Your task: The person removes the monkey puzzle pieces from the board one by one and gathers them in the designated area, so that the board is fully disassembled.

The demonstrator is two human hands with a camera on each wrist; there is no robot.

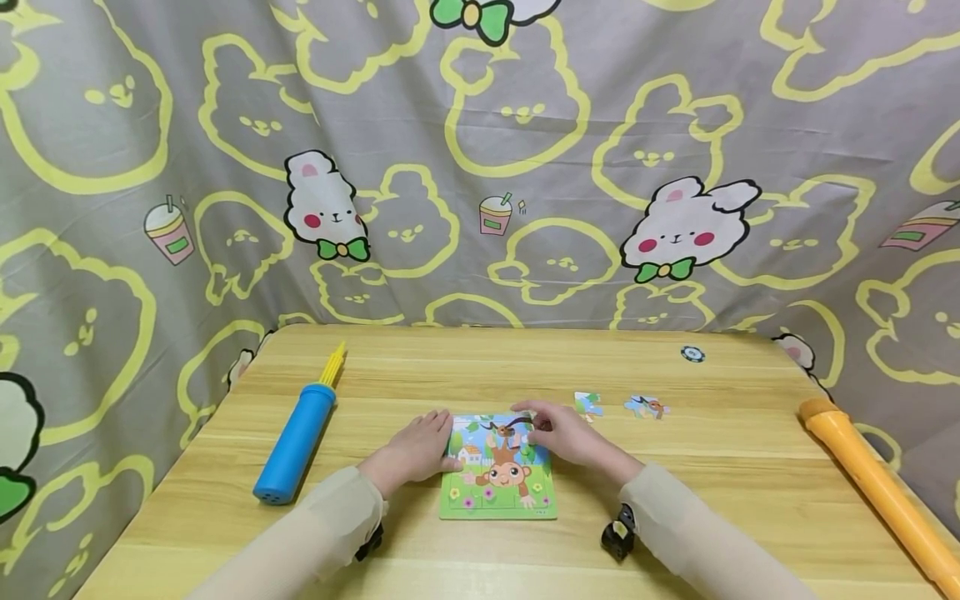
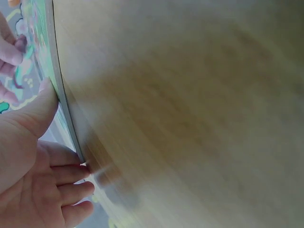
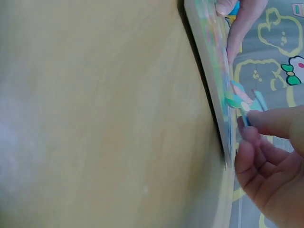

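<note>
A square jigsaw puzzle point(image 1: 487, 493) with a monkey picture lies flat on the wooden table in the head view. At its left side my left hand point(image 1: 416, 448) rests with the thumb on the board's face and fairly straight fingers along the edge. Over the upper right part, my right hand point(image 1: 568, 432) pinches a puzzle piece point(image 3: 247, 103) between thumb and finger; the right wrist view shows it tilted up from the board. Two loose puzzle pieces lie beyond the right hand, one with green leaves point(image 1: 588, 404) and one with brown point(image 1: 647, 407).
On the left lies a blue hand pump point(image 1: 295, 446) with a yellow nozzle. A long orange tube point(image 1: 873, 492) lies along the right side. Near the back right is a small round chip point(image 1: 693, 354). A patterned curtain point(image 1: 405, 275) hangs behind the table.
</note>
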